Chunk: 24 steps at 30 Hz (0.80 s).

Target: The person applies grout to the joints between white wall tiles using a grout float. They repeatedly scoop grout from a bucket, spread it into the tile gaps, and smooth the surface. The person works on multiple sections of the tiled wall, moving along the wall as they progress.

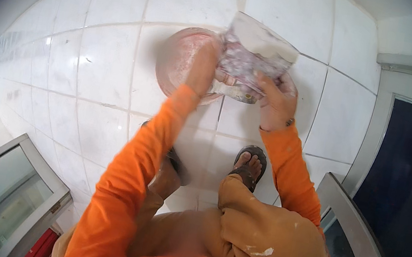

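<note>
My right hand (279, 100) is closed on the lower right part of a flat, packet-like piece (262, 53), white on top with a blurred purple-grey pattern below. I cannot make out whether it is a bag or a sheet. My left hand (205, 66) is over the right side of a round reddish basin (168, 76), close to the piece's left edge. Its fingers are smeared and partly hidden. Pale residue coats the basin's inside. Just below the piece, a small grey-and-yellowish item (241, 95) shows in part; its kind is unclear.
White floor tiles (105, 79) with pale grout lines lie all round. My sandalled foot (250, 163) stands below the piece. A metal-framed glass panel (14, 200) is at lower left, another framed panel (357, 235) at lower right, beside a dark doorway (401, 166).
</note>
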{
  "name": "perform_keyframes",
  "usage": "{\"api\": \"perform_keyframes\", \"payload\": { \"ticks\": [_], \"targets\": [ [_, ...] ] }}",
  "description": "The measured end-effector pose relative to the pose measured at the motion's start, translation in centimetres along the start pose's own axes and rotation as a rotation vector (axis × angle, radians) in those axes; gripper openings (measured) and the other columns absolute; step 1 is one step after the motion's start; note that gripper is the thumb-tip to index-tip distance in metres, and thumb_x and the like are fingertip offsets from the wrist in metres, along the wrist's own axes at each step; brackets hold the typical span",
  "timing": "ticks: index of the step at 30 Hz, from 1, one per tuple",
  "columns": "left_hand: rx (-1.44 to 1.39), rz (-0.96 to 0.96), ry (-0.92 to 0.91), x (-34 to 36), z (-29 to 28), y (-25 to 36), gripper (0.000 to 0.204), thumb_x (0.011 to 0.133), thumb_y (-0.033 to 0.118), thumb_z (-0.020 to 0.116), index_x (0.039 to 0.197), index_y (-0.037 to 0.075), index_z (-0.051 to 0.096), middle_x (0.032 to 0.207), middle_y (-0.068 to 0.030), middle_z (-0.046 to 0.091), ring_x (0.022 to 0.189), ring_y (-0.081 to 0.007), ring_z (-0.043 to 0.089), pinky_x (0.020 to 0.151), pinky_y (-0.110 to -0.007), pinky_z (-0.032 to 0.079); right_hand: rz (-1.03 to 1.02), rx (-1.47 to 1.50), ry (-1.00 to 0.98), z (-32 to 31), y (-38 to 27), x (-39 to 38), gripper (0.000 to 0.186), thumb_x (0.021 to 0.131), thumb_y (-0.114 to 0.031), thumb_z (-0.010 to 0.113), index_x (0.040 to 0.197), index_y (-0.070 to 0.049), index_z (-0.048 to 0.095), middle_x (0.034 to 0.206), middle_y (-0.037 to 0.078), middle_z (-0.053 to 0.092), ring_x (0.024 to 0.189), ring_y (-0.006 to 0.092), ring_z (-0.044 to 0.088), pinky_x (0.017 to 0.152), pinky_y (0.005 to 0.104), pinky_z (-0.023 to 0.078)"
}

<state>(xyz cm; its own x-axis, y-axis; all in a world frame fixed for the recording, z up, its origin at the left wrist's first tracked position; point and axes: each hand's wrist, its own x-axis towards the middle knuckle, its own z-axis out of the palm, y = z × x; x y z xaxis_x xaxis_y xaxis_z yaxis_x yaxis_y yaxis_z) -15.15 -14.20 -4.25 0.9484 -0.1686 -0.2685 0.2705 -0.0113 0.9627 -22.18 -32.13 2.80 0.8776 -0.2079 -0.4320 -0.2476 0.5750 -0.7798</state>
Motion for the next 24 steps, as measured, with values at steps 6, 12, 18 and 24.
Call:
{"api": "perform_keyframes", "payload": {
  "ticks": [6, 12, 18, 24],
  "targets": [
    [-0.496, 0.012, 0.219, -5.4, 1.1, 2.8, 0.050, 0.107, 0.032, 0.055, 0.145, 0.002, 0.044, 0.133, -0.0086, 0.058, 0.118, -0.0205, 0.060, 0.099, -0.037, 0.050, -0.425, -0.766, -0.302, 2.5, 1.7, 0.8, 0.031, 0.086, -0.009, 0.073, 0.116, -0.002, 0.067, 0.104, 0.015, 0.068, 0.090, 0.0280, 0.066, 0.080, 0.0365, 0.056],
    [-0.432, 0.022, 0.038, -5.6, -6.0, 8.2, 0.044, 0.106, 0.026, 0.057, 0.141, 0.001, 0.048, 0.132, -0.0089, 0.059, 0.120, -0.0212, 0.060, 0.098, -0.037, 0.052, -0.660, -1.658, -0.467, -0.6, 2.1, -0.5, 0.040, 0.083, -0.017, 0.074, 0.123, -0.013, 0.069, 0.112, 0.013, 0.061, 0.085, 0.0344, 0.064, 0.079, 0.0440, 0.055],
    [-0.404, 0.094, 0.074, -5.4, -8.4, 8.6, 0.034, 0.106, 0.017, 0.056, 0.136, 0.002, 0.053, 0.129, -0.0060, 0.060, 0.118, -0.0174, 0.059, 0.100, -0.036, 0.050, -0.618, -1.308, -0.439, -3.1, 1.9, -1.0, 0.040, 0.082, -0.010, 0.068, 0.122, -0.013, 0.072, 0.083, 0.011, 0.063, 0.075, 0.0298, 0.064, 0.070, 0.0415, 0.054],
    [-0.440, 0.165, 0.050, -5.8, -5.6, 13.2, 0.032, 0.105, 0.013, 0.057, 0.135, 0.002, 0.053, 0.127, -0.0054, 0.061, 0.118, -0.0169, 0.059, 0.101, -0.036, 0.050, -0.879, -1.050, -0.225, -2.2, -4.3, -5.7, 0.051, 0.076, -0.003, 0.070, 0.126, -0.016, 0.071, 0.082, 0.008, 0.062, 0.062, 0.0235, 0.061, 0.055, 0.0339, 0.051]
  ]
}}
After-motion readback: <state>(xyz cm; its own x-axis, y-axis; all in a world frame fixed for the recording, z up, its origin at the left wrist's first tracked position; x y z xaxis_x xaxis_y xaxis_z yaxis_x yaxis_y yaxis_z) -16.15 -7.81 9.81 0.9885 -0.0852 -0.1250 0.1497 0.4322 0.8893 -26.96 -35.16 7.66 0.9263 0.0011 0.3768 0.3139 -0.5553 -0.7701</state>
